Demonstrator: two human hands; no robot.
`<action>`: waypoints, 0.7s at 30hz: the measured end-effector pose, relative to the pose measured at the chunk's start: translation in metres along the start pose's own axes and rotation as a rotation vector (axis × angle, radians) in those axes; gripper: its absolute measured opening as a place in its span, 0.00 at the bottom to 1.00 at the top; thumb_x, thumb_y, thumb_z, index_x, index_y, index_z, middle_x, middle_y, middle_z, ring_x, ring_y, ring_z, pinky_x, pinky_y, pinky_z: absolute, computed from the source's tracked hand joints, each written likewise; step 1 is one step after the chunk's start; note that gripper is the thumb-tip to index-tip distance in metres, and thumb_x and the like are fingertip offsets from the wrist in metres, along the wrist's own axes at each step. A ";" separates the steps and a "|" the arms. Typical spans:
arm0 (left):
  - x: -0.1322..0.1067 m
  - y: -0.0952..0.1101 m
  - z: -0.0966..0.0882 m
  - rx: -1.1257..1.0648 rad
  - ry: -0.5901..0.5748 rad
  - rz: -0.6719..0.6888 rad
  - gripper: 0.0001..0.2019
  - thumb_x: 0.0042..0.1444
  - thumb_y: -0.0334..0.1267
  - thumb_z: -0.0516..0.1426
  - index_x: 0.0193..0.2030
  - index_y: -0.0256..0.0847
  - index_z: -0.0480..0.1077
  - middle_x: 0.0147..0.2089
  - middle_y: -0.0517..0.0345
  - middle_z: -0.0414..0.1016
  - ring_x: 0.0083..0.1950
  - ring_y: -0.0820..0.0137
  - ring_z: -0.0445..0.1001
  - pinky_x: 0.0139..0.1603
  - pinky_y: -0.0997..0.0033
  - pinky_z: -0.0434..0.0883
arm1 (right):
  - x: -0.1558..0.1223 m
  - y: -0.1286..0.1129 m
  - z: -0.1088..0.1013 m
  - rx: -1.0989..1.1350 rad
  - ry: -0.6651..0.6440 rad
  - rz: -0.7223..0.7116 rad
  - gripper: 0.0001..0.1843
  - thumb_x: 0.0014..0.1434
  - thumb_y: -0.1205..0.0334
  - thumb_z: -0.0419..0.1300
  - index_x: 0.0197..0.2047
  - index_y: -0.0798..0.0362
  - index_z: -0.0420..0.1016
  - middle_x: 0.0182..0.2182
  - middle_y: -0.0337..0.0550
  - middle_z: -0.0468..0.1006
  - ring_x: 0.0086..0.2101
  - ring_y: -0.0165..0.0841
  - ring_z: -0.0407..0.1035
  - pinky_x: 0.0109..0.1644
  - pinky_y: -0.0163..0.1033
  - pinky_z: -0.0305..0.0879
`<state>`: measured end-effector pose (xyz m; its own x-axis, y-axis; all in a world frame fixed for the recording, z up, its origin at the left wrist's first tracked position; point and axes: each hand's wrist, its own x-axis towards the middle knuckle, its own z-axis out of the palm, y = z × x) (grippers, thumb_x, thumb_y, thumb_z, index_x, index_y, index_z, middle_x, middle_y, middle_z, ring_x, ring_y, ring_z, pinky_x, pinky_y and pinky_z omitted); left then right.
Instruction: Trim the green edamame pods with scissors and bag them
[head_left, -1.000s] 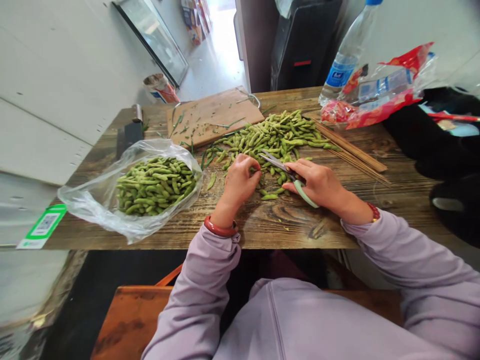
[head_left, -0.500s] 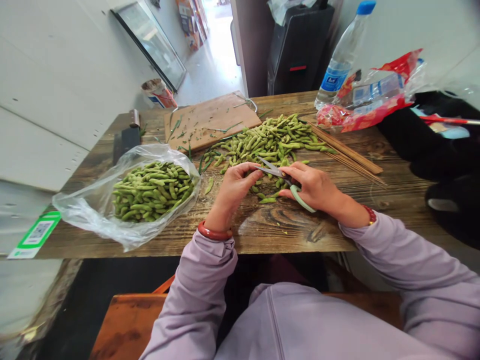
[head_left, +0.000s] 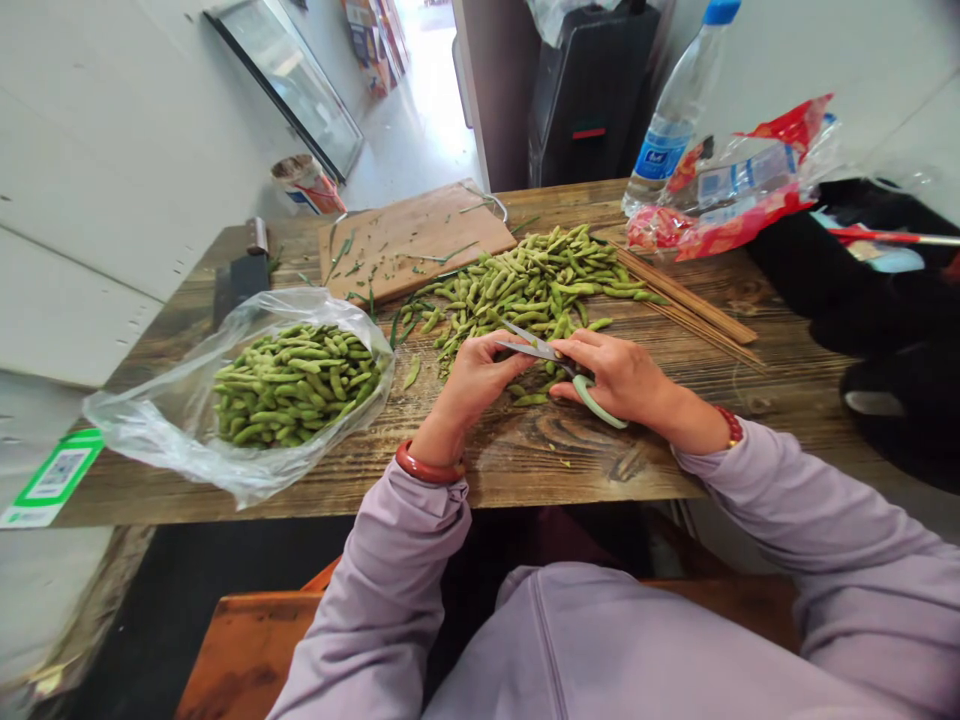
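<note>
My left hand (head_left: 480, 378) is closed in a pinch at the front of the pod pile, on what looks like a green soybean pod mostly hidden by the fingers. Beside it, my right hand (head_left: 619, 375) grips scissors (head_left: 598, 403) with pale green handles. Their blades are parted and point left, the tips right at my left fingertips. Just beyond both hands lies a heap of green soybean pods (head_left: 525, 275). To the left, a clear plastic bag (head_left: 161, 420) lies open, with many more pods (head_left: 300, 385) inside.
Behind the heap is a wooden cutting board (head_left: 412, 235) with green scraps. A cleaver (head_left: 244, 275) lies left of it. Bamboo skewers (head_left: 690, 300), a water bottle (head_left: 664, 140) and a red plastic wrapper (head_left: 742, 230) are on the right of the wooden table (head_left: 525, 470).
My left hand has moved slightly right, closer to the right hand, and the scissor blades now reach over its fingertips. The view has shifted a little.
</note>
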<state>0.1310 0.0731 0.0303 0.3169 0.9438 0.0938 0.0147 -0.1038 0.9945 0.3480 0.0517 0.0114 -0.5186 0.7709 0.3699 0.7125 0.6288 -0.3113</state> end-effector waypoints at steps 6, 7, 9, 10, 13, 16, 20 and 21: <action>0.000 0.003 -0.002 0.026 0.004 0.004 0.04 0.49 0.35 0.68 0.30 0.38 0.81 0.34 0.54 0.80 0.38 0.70 0.75 0.46 0.70 0.71 | 0.001 -0.004 -0.004 -0.076 -0.049 0.011 0.23 0.63 0.52 0.64 0.57 0.54 0.74 0.42 0.49 0.79 0.38 0.40 0.74 0.38 0.40 0.66; 0.000 0.003 -0.002 0.011 -0.007 -0.012 0.04 0.49 0.36 0.68 0.30 0.38 0.81 0.33 0.54 0.80 0.37 0.70 0.75 0.45 0.71 0.70 | 0.001 -0.005 -0.005 -0.084 -0.058 0.013 0.23 0.63 0.52 0.64 0.57 0.55 0.74 0.42 0.50 0.79 0.38 0.40 0.75 0.38 0.40 0.66; 0.000 0.003 -0.002 -0.027 -0.031 -0.040 0.06 0.49 0.37 0.68 0.31 0.37 0.81 0.33 0.55 0.80 0.36 0.71 0.74 0.44 0.71 0.70 | 0.000 -0.006 -0.006 -0.092 -0.074 0.018 0.23 0.63 0.52 0.64 0.57 0.55 0.74 0.43 0.50 0.80 0.38 0.41 0.75 0.38 0.40 0.66; 0.000 0.002 -0.003 -0.046 -0.035 -0.051 0.06 0.49 0.38 0.68 0.31 0.37 0.81 0.33 0.55 0.80 0.36 0.71 0.74 0.43 0.71 0.70 | 0.000 -0.006 -0.006 -0.092 -0.078 0.024 0.23 0.63 0.52 0.64 0.57 0.55 0.74 0.43 0.50 0.80 0.38 0.41 0.75 0.38 0.40 0.66; 0.000 0.000 -0.005 -0.089 0.004 -0.097 0.08 0.48 0.40 0.69 0.32 0.38 0.81 0.30 0.58 0.77 0.30 0.75 0.69 0.33 0.74 0.66 | -0.001 -0.006 -0.006 -0.084 -0.069 0.043 0.22 0.64 0.52 0.63 0.57 0.53 0.74 0.44 0.50 0.80 0.38 0.41 0.75 0.38 0.40 0.66; 0.001 -0.001 -0.007 -0.160 0.055 -0.157 0.11 0.47 0.42 0.70 0.31 0.38 0.78 0.23 0.63 0.69 0.22 0.80 0.58 0.22 0.76 0.54 | 0.000 -0.003 -0.005 -0.050 -0.024 0.058 0.22 0.63 0.53 0.64 0.57 0.52 0.74 0.43 0.49 0.80 0.38 0.40 0.75 0.38 0.40 0.67; 0.003 0.000 -0.009 -0.311 0.103 -0.206 0.13 0.44 0.40 0.71 0.32 0.37 0.74 0.24 0.62 0.69 0.23 0.80 0.62 0.20 0.79 0.51 | 0.001 0.001 -0.004 0.014 0.057 0.111 0.24 0.62 0.53 0.65 0.59 0.53 0.73 0.43 0.48 0.78 0.35 0.38 0.74 0.39 0.41 0.69; 0.003 0.001 -0.010 -0.332 0.111 -0.218 0.14 0.43 0.39 0.71 0.33 0.37 0.74 0.26 0.61 0.71 0.24 0.80 0.64 0.21 0.80 0.52 | 0.001 0.002 -0.004 0.025 0.071 0.120 0.25 0.62 0.54 0.65 0.59 0.54 0.72 0.42 0.48 0.78 0.34 0.38 0.73 0.39 0.42 0.69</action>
<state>0.1229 0.0791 0.0320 0.2357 0.9624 -0.1348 -0.2427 0.1926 0.9508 0.3505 0.0537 0.0146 -0.3953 0.8318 0.3896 0.7548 0.5359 -0.3783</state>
